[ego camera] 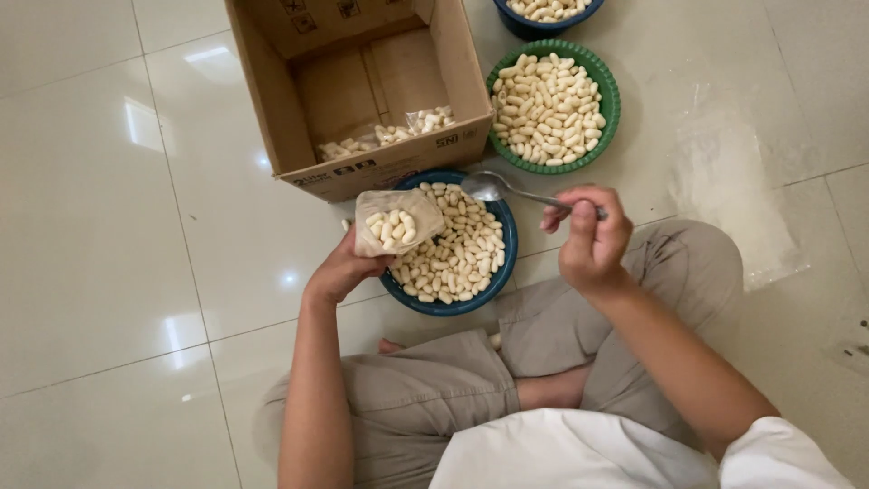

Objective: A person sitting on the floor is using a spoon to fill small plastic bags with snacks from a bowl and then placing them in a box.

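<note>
My left hand (342, 269) holds a small clear plastic bag (394, 223) open at the top, with a few pale oval pellets inside. The bag hangs over the left rim of a blue bowl (507, 263) filled with the same pale pellets. My right hand (593, 237) grips the handle of a metal spoon (493, 187). The spoon's empty bowl hovers over the far edge of the blue bowl, just right of the bag.
An open cardboard box (362, 91) with filled clear bags at its bottom stands behind the blue bowl. A green bowl (608, 100) of pellets sits to the right, another blue bowl (529, 25) beyond it. I sit cross-legged on pale floor tiles.
</note>
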